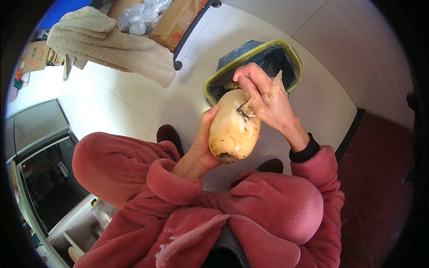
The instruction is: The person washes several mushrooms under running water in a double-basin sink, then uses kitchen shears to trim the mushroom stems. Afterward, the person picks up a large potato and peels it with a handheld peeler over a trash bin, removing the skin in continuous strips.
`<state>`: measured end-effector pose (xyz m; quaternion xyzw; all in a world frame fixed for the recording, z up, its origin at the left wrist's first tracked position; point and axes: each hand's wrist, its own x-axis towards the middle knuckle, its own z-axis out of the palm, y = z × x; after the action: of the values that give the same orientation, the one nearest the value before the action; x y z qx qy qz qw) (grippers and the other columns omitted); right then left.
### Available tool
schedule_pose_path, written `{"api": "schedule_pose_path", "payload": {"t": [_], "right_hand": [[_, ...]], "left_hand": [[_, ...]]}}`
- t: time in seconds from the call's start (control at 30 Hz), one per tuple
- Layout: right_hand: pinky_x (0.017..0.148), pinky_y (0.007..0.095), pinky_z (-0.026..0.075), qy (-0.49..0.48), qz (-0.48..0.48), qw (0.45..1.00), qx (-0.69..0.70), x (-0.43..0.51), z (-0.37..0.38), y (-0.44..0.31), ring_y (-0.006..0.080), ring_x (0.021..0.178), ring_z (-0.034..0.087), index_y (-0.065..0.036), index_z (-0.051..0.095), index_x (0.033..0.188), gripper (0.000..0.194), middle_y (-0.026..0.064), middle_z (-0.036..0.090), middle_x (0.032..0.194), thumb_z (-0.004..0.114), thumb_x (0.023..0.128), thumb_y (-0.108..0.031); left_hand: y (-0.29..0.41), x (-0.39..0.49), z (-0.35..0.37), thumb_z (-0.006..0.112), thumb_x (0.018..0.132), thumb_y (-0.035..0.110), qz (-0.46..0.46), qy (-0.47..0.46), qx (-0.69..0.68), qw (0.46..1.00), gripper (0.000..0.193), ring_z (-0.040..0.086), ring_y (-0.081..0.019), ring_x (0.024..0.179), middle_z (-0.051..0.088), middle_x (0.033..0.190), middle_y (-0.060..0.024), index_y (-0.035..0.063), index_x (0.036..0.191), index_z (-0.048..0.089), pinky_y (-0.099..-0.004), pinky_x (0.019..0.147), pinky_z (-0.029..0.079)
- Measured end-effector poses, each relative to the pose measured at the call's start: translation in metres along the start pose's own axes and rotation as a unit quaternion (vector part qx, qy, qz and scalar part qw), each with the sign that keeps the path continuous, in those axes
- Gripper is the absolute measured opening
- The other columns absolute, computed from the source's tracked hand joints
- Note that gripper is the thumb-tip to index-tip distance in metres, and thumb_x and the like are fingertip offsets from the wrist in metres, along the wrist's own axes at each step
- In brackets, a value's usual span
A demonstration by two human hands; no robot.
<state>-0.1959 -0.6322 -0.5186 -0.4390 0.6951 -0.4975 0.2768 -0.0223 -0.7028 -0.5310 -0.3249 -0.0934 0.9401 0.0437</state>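
Note:
A large, pale lotus root segment (233, 134), with brown stains and a dark cut end towards me, rests in my left hand (201, 147), whose fingers wrap around its left side and underside. Over its far right side, my right hand (264, 97) is closed on a peeler (242, 112); the handle is mostly hidden in the fingers. The peeler's metal head touches the root's skin. Thin strips of peel (275, 86) cling to the back of my right hand and beside the blade.
Beyond the root stands a waste bin (295, 57) with a yellow-green rim and dark liner, scraps inside. A towel (134, 50) hangs at upper left, near a cardboard box (177, 25) and clear plastic bags (142, 16). A dark glass-fronted cabinet (53, 181) stands left, a dark red mat (375, 187) right.

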Motion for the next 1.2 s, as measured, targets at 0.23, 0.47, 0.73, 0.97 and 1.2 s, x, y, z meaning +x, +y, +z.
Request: {"api": "schedule_pose_path", "payload": {"t": [0.23, 0.47, 0.73, 0.97, 1.2], "right_hand": [[0.05, 0.0337, 0.045, 0.095, 0.028, 0.967, -0.235, 0.007, -0.042, 0.04, 0.023, 0.052, 0.06, -0.008, 0.059, 0.099, 0.011, 0.0103, 0.059, 0.062, 0.053, 0.099, -0.017], [0.049, 0.0245, 0.035, 0.141, 0.043, 0.989, -0.01, -0.001, -0.045, 0.03, 0.0063, 0.052, 0.045, -0.007, 0.061, 0.097, 0.004, -0.0014, 0.05, 0.058, 0.059, 0.095, -0.01], [0.049, 0.0228, 0.032, 0.098, 0.026, 0.993, 0.068, -0.007, -0.031, -0.025, 0.0041, 0.053, 0.04, -0.005, 0.059, 0.101, 0.006, -0.0043, 0.047, 0.06, 0.058, 0.096, -0.007], [0.053, 0.0239, 0.039, 0.036, -0.043, 0.998, 0.023, -0.009, -0.015, -0.027, 0.0083, 0.056, 0.048, -0.006, 0.059, 0.103, 0.008, -0.0001, 0.052, 0.066, 0.056, 0.096, -0.004], [0.051, 0.0393, 0.045, 0.072, -0.038, 0.985, -0.154, 0.017, -0.025, 0.027, 0.0298, 0.054, 0.06, -0.009, 0.058, 0.099, 0.005, 0.0105, 0.059, 0.062, 0.057, 0.096, -0.012]], "left_hand": [[-0.016, -0.014, 0.01, 0.068, 0.076, 0.065, -0.018, -0.039, 0.185, 0.982, 0.097, 0.06, -0.047, 0.111, 0.052, 0.135, -0.0246, 0.0026, 0.145, 0.039, -0.0537, 0.096, 0.052], [-0.018, -0.02, 0.022, 0.056, 0.079, 0.076, -0.052, -0.174, 0.05, 0.982, 0.103, 0.052, -0.047, 0.122, 0.046, 0.143, -0.0216, 0.0066, 0.151, 0.031, -0.0533, 0.099, 0.05], [-0.012, -0.008, 0.012, 0.052, 0.093, 0.061, -0.019, -0.156, 0.039, 0.987, 0.079, 0.055, -0.0439, 0.12, 0.051, 0.138, -0.0215, 0.0053, 0.147, 0.035, -0.0525, 0.099, 0.05], [-0.012, -0.009, 0.011, 0.051, 0.084, 0.073, -0.002, -0.02, 0.138, 0.99, 0.09, 0.058, -0.0516, 0.111, 0.05, 0.137, -0.0228, 0.0105, 0.147, 0.037, -0.0588, 0.082, 0.056], [-0.007, -0.009, 0.004, 0.053, 0.087, 0.066, -0.05, -0.051, -0.017, 0.997, 0.085, 0.058, -0.0458, 0.113, 0.052, 0.135, -0.0226, 0.007, 0.146, 0.038, -0.0564, 0.09, 0.053]]}}
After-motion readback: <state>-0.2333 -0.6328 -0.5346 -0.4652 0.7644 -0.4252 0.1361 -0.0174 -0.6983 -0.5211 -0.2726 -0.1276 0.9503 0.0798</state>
